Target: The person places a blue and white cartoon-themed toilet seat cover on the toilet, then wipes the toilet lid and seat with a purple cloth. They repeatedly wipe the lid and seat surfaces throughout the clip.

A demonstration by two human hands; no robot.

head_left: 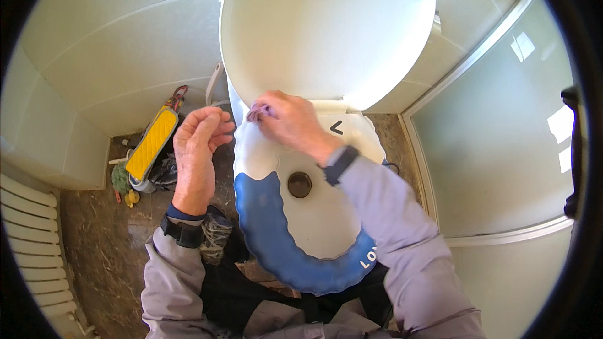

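In front of me is a toilet with a blue and white scalloped seat pad (260, 213) on its seat. The white lid (326, 31) stands raised behind it. My right hand (292, 122) reaches across to the pad's far left corner. A small crumpled purplish cloth (256, 113) is pinched in its fingers, pressed against the white part of the pad. Just left of the pad, my left hand (201, 132) hovers with its fingers loosely bent and slightly apart. Nothing shows in it. The pale bowl (320, 226) with its dark drain hole lies below my right wrist.
Left of the toilet, a yellow flat mop head (152, 144) leans near a white brush handle (213, 85) and a green scrubber (120, 177). A white radiator (31, 238) lines the left wall. A frosted glass shower panel (496, 125) stands at the right.
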